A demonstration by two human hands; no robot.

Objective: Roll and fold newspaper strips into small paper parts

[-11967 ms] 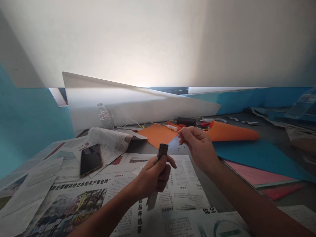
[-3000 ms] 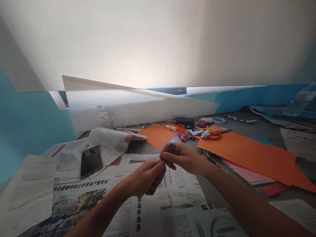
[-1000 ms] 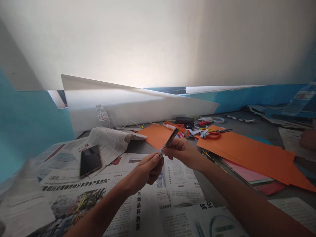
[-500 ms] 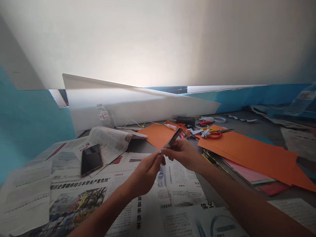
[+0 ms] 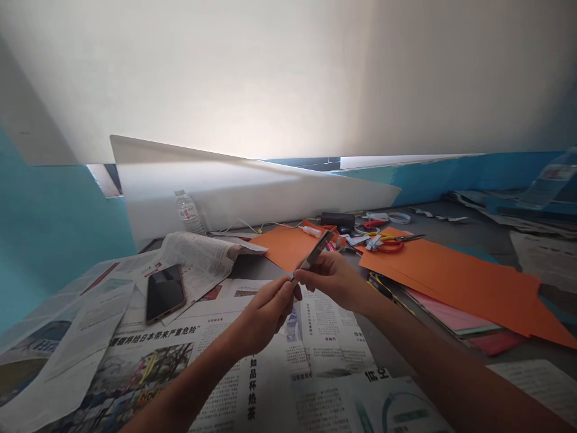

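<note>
In front of me, above the newspaper (image 5: pixel 225 385), both hands hold a narrow grey strip (image 5: pixel 317 252) with dark printed marks; it looks like folded newspaper. My left hand (image 5: pixel 273 307) pinches its lower end between thumb and fingers. My right hand (image 5: pixel 331 279) is closed around it just above, thumb on the near face. The strip slants up to the right, and its top end sticks out past my right fingers. Fingertips of the two hands almost meet, so the lower end is mostly hidden.
A phone (image 5: pixel 165 293) lies on newspaper at left, a water bottle (image 5: pixel 189 213) behind it. Orange paper (image 5: pixel 455 276) is at right, with scissors (image 5: pixel 396 240) on it and a yellow-black cutter (image 5: pixel 390 291) beside it. A white board (image 5: pixel 252 192) leans at the back.
The loose newspaper sheet at far left has shifted and curled over, showing a picture under it. My hands hardly move; the strip's broad face is turned slightly more towards me.
</note>
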